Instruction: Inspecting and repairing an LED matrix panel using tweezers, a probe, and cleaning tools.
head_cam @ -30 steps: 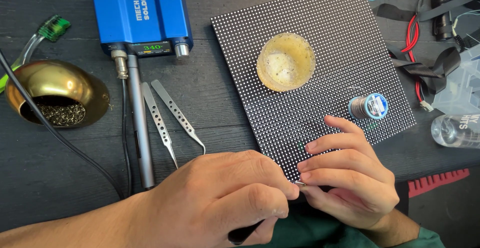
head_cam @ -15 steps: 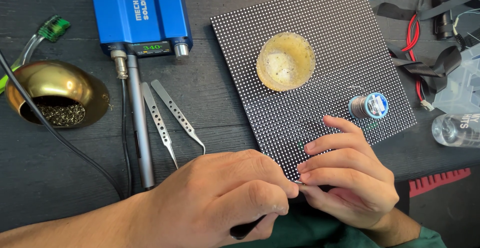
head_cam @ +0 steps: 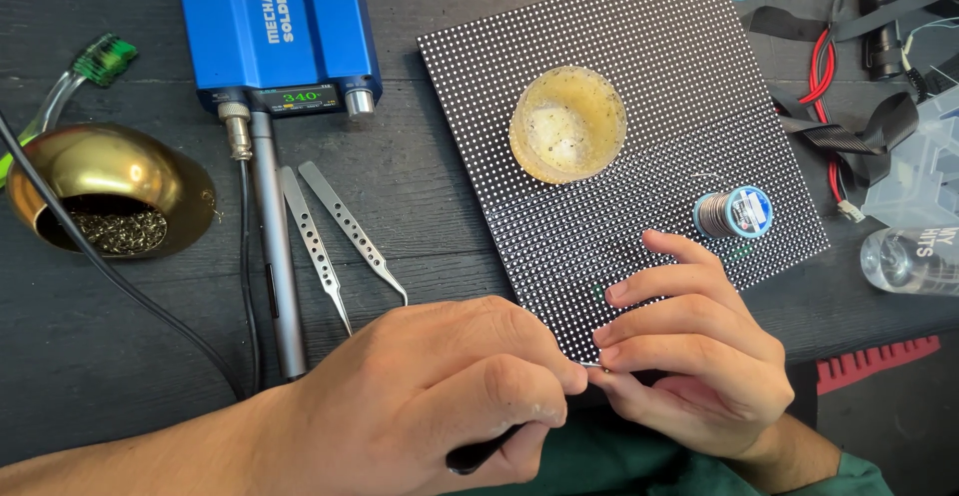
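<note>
So both my hands are bunched up at the near corner of the dotted black panel [head_cam: 639,146], which lies flat on the dark wooden bench [head_cam: 430,186]. My left hand [head_cam: 440,406] is curled closed around a thin black-handled tool [head_cam: 479,453]; only the butt end pokes out under my palm, and the working tip is hidden behind my knuckles, so I can't tell exactly what it's touching. My right hand [head_cam: 689,356] has its fingers resting on the panel's edge, with the thumb and forefinger pinched together right where they meet my left fingertips; there's a tiny glint of something silvery between them, but it's too small to say what it is. On the panel itself sit a round yellowish dish [head_cam: 567,123] near the middle and a little spool of solder wire [head_cam: 734,212] just beyond my right fingers. Off to the left of the panel lie two pairs of metal tweezers [head_cam: 335,241], beside a grey soldering iron [head_cam: 275,256] that's plugged into the blue soldering station [head_cam: 275,26] at the top. Further left is a brass-coloured tip cleaner [head_cam: 110,191] full of metal wool, with a green toothbrush [head_cam: 85,71] above it. A clear plastic bottle [head_cam: 914,259] and a tangle of cables [head_cam: 849,56] sit over on the right.
</note>
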